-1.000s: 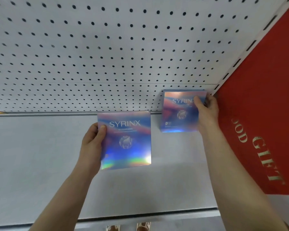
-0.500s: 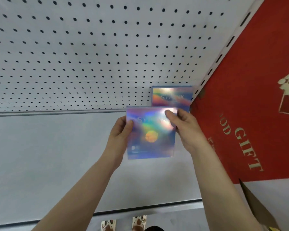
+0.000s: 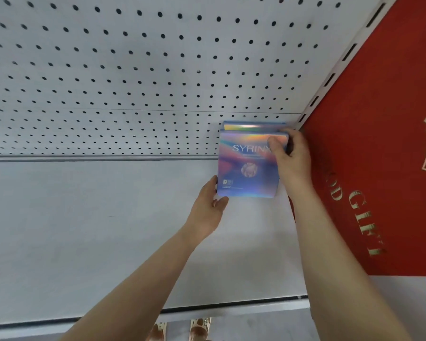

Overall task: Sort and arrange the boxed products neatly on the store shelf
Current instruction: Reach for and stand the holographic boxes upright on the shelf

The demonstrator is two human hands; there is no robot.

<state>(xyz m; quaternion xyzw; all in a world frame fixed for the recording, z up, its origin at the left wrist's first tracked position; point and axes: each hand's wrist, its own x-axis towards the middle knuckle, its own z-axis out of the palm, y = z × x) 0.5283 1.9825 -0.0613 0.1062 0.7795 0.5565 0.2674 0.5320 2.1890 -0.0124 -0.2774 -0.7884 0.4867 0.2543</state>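
White pegboard [image 3: 133, 70] backs the white metal shelf [image 3: 84, 230]. At its back right corner, an iridescent SYRINX box [image 3: 246, 168] is stood before a second like box [image 3: 253, 126], pinched by the right hand [image 3: 292, 158] at its top corner; the left hand [image 3: 208, 207] touches its lower left edge, fingers relaxed.

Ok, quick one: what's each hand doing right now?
Left hand: open, fingers relaxed against the lower left corner of the front SYRINX box.
Right hand: grips that box's upper right corner, thumb on its face.

Glossy holographic box [image 3: 249, 168] (card, seemingly); matt shelf [image 3: 84, 230].
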